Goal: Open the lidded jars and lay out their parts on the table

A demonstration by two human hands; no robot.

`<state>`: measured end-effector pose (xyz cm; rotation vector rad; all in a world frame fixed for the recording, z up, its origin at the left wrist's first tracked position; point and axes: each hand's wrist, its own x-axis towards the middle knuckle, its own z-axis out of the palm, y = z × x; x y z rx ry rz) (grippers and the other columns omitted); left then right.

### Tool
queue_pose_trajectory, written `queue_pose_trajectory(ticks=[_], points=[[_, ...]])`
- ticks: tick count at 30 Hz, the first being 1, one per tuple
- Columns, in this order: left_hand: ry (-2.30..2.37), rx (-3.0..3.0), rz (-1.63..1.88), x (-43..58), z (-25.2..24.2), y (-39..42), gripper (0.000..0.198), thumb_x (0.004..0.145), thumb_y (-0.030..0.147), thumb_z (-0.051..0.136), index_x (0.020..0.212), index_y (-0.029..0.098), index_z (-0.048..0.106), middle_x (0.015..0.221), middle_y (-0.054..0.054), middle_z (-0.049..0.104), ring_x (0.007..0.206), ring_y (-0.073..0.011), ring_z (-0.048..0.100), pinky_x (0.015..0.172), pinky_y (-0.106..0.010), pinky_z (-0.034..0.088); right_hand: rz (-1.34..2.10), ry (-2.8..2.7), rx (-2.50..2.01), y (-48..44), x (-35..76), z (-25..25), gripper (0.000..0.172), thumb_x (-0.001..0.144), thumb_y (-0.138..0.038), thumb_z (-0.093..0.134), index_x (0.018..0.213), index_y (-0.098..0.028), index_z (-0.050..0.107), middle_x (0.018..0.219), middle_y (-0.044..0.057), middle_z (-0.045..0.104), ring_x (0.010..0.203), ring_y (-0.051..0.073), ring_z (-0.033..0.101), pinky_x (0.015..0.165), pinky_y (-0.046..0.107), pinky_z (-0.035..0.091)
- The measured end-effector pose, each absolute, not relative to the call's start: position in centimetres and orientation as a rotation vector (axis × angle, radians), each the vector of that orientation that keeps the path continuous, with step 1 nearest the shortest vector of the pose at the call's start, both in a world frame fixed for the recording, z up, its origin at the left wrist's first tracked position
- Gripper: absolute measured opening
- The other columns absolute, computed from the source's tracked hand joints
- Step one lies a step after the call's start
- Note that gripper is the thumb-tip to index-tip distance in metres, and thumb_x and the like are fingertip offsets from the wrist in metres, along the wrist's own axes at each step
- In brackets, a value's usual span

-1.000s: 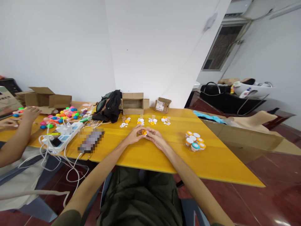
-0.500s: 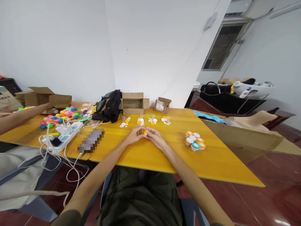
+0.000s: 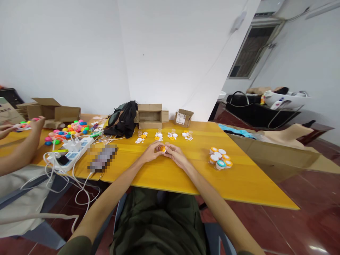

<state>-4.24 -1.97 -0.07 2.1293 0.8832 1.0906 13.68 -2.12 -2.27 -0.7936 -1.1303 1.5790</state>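
My left hand (image 3: 151,152) and my right hand (image 3: 174,154) meet over the yellow table (image 3: 247,180), fingers pinched together on a small orange piece (image 3: 162,149) held between them. Just beyond my hands lie rows of small white and orange parts (image 3: 164,136). To the right of my right hand stands a cluster of small round containers with orange, white and teal lids (image 3: 220,158).
A black bag (image 3: 123,119) and cardboard boxes (image 3: 151,115) stand at the table's back. A white power strip with cables (image 3: 70,152) and a phone (image 3: 102,158) lie left. Another person's arm (image 3: 20,150) reaches toward bright coloured balls (image 3: 66,131) at far left.
My hands stay together on the small orange piece, barely shifting. The other person's arm at left has moved, its hand now raised near the boxes.
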Motion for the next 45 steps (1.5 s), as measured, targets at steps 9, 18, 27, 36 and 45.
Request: queue_pose_trajectory(ticks=[9,18,27,36,45], points=[[0.864,2.115,1.107,-4.3,-0.3,-1.8,0.026,0.084,0.037,0.069,0.102,0.019,0.069,0.094,-0.005,0.064,0.085,-0.0183,0.057,0.081,-0.031,0.048,1.589,-1.125,-0.8,-2.0,13.9,-2.5,0.04,0.057,-0.049,0.09,0.077,-0.022,0.068,0.082,-0.002,0.069,0.076,0.012,0.067,0.084,0.032,0.06],[0.888,2.09,1.107,-4.3,-0.2,-1.6,0.026,0.083,0.037,0.07,0.101,0.019,0.07,0.094,-0.005,0.066,0.083,-0.0174,0.058,0.078,-0.031,0.049,1.611,-1.176,-0.787,-1.7,14.1,-2.9,0.039,0.062,-0.052,0.086,0.076,-0.021,0.068,0.079,0.0,0.07,0.081,0.015,0.068,0.088,0.036,0.06],[0.874,2.068,1.111,-4.4,-0.4,-1.3,0.03,0.083,0.041,0.069,0.103,0.018,0.07,0.096,-0.006,0.068,0.079,-0.0168,0.058,0.077,-0.031,0.05,1.656,-1.128,-0.799,-1.6,14.1,-2.6,0.019,0.074,-0.038,0.082,0.08,-0.022,0.072,0.086,0.003,0.075,0.085,0.017,0.072,0.091,0.037,0.059],[0.933,1.911,1.159,-4.7,-0.2,-1.3,0.044,0.088,0.056,0.061,0.109,0.019,0.071,0.097,-0.005,0.071,0.087,-0.0196,0.062,0.079,-0.03,0.05,1.675,-1.051,-0.829,-1.6,13.9,-2.5,0.006,0.079,-0.024,0.078,0.078,-0.021,0.073,0.089,0.004,0.077,0.083,0.017,0.073,0.094,0.038,0.06],[1.017,1.475,1.314,-4.8,0.3,-0.8,0.039,0.086,0.057,0.061,0.079,0.019,0.066,0.065,0.0,0.059,0.063,-0.0147,0.055,0.062,-0.026,0.044,1.699,-1.025,-0.868,-1.6,14.3,-2.2,0.012,0.087,-0.017,0.068,0.075,-0.018,0.07,0.088,0.007,0.078,0.083,0.017,0.074,0.095,0.037,0.059]])
